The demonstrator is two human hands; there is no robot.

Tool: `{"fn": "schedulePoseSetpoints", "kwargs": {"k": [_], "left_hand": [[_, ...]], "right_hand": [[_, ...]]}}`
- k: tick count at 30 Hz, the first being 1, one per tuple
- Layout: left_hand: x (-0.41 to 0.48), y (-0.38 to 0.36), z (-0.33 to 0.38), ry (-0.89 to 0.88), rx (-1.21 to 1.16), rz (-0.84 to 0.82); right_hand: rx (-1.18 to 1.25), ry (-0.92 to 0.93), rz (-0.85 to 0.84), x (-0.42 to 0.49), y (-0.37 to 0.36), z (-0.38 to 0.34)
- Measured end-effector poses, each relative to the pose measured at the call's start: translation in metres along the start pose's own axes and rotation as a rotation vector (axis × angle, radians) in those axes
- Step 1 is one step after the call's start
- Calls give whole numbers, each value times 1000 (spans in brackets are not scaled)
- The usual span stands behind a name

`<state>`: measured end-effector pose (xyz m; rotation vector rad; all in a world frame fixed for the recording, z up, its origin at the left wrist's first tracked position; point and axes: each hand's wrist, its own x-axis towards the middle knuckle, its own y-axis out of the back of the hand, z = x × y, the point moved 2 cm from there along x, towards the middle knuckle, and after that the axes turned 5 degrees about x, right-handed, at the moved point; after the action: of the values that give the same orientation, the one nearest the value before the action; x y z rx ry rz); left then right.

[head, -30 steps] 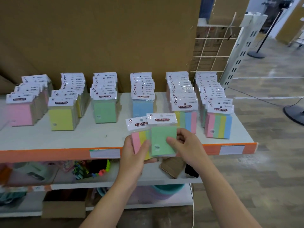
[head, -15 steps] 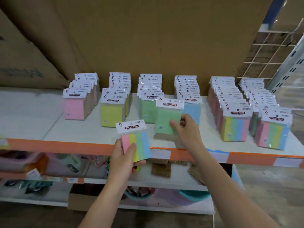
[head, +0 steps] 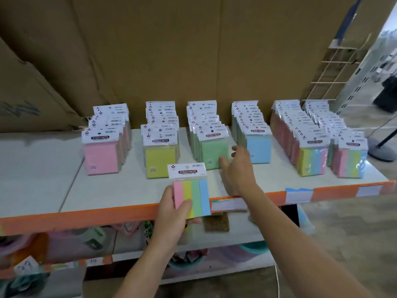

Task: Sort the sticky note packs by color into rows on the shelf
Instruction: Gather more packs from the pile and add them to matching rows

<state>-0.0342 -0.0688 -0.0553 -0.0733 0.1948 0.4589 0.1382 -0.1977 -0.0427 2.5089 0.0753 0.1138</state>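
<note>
Rows of sticky note packs stand on the white shelf (head: 120,190): a pink row (head: 101,157), a yellow row (head: 159,161), a green row (head: 212,152), a blue row (head: 257,149) and two multicolor rows (head: 312,161) on the right. My left hand (head: 171,218) grips a multicolor pack (head: 192,195) upright in front of the shelf edge. My right hand (head: 235,168) reaches over the shelf, thumb and fingers spread at the lower right corner of the front green pack, holding nothing.
An orange strip (head: 107,214) with white labels lines the shelf front. Brown cardboard (head: 171,50) backs the shelf. Lower shelves (head: 214,237) hold mixed goods. A wire grid rack (head: 330,74) and a stand base (head: 384,150) sit at the right.
My right hand has set the green pack at the front of the green row and let go of it. My left hand keeps the multicolor pack.
</note>
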Motion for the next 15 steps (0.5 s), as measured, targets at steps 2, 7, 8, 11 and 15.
{"fn": "schedulePoseSetpoints", "kwargs": {"k": [2, 7, 8, 11, 15], "left_hand": [[0, -9, 1, -31, -22, -34], [-3, -46, 2, -77, -88, -101], [-3, -57, 2, -81, -91, -104], [-6, -98, 1, -106, -74, -122], [-9, -164, -2, -146, 106, -100]], "right_hand": [[46, -11, -6, -12, 14, 3], [222, 26, -186, -59, 64, 24], [245, 30, -250, -66, 74, 29], [278, 63, -374, -73, 103, 49], [294, 60, -341, -60, 147, 85]]}}
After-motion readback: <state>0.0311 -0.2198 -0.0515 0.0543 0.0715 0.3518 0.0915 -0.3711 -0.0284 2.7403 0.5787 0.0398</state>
